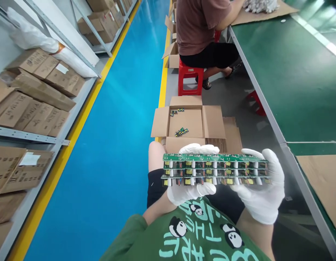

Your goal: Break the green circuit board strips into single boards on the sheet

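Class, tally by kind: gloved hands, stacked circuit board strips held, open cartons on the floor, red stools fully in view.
Gloved hands: 2, left hand and right hand
Circuit board strips: 2
Open carton: 1
Red stool: 1
Total: 6

Both hands wear white gloves and sit low in the centre of the frame, above the lap. The left hand (pixel 191 174) is at centre, fingers (pixel 197 148) curled over the top and thumb underneath. The right hand (pixel 263 188), at lower right, cups from the end, forearm bare.
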`<state>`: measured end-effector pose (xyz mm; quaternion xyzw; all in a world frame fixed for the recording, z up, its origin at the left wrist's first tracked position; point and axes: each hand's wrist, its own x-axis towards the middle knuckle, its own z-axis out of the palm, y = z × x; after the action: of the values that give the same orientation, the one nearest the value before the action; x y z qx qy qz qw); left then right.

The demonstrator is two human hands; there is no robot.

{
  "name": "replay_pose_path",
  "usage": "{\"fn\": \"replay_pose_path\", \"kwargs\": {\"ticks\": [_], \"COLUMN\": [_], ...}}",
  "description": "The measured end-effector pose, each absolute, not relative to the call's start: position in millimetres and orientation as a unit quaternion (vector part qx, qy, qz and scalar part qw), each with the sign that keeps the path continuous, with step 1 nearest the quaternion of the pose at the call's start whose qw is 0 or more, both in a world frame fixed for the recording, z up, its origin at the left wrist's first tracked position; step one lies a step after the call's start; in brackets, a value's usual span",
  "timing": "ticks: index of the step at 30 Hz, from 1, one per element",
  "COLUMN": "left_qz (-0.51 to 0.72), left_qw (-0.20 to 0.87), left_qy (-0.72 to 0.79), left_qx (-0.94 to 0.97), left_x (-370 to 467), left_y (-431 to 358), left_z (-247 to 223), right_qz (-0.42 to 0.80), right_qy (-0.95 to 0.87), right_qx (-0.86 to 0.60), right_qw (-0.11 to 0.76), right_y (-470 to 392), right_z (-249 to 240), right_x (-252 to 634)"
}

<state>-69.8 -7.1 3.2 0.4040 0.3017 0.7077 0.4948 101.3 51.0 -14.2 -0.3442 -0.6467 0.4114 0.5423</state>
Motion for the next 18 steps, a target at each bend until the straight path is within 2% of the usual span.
{"fn": "replay_pose_path", "kwargs": {"ticks": [10, 18], "left_qz": [0.734, 0.722], "left_qw": [0.522, 0.496], "left_qy": [0.235, 0.284], "left_qx": [0.365, 0.389], "left_x": [-67.5, -74.5], "left_y": [-5.9, -3.0], "left_z": [4.1, -7.4], "right_qz": [0.394, 0.354], "right_qy": [-0.636, -0.655], "right_qx": [-0.34, -0.325], "right_qw": [0.57, 0.583], "right_y": [52.5, 52.1], "right_z": [-20.7, -27.8], "right_x": [97.8, 93.7]}}
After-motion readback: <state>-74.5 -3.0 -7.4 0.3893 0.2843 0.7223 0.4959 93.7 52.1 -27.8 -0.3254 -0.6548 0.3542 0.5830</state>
